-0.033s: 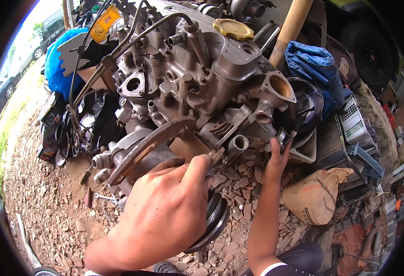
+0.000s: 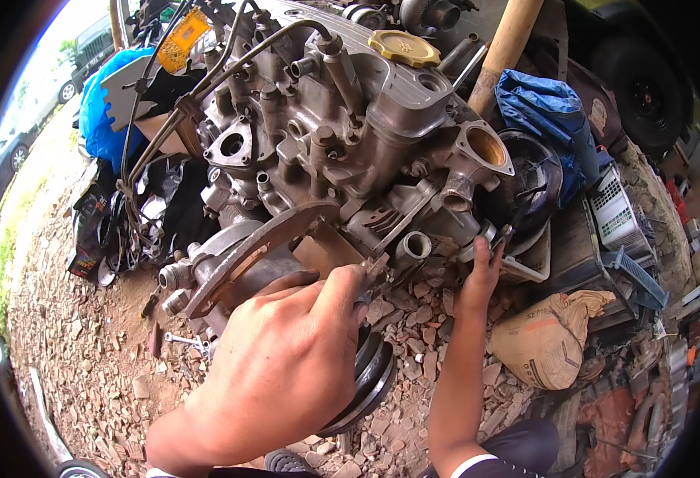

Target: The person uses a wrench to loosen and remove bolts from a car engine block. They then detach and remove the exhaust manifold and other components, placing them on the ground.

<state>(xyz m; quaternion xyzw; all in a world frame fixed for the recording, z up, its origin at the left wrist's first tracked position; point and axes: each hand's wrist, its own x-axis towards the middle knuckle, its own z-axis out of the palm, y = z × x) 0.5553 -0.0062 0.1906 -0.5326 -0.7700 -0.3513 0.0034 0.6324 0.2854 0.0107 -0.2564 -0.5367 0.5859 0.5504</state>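
A large grey metal engine (image 2: 310, 159) fills the middle, with a yellow oil filler cap (image 2: 404, 48) on top. My left hand (image 2: 286, 350) is closed at its near side, below a curved metal rim (image 2: 262, 247). A small worn metal piece (image 2: 376, 271) shows at its index finger, but what the fingers grip is hidden. Under this hand a black grooved pulley (image 2: 374, 382) shows in part. My right hand (image 2: 477, 279) reaches up to the engine's lower right, thumb raised, its fingers curled around a part mostly hidden. Just left of it is an open pipe end (image 2: 417, 245).
A brown paper sack (image 2: 553, 338) lies right of my right forearm. Beyond are a white plastic basket (image 2: 617, 207), a blue cloth (image 2: 545, 119) and a wooden pole (image 2: 505, 52). Black plastic bags (image 2: 170, 199) and a wrench (image 2: 186, 341) lie to the left on rubble ground (image 2: 95, 358).
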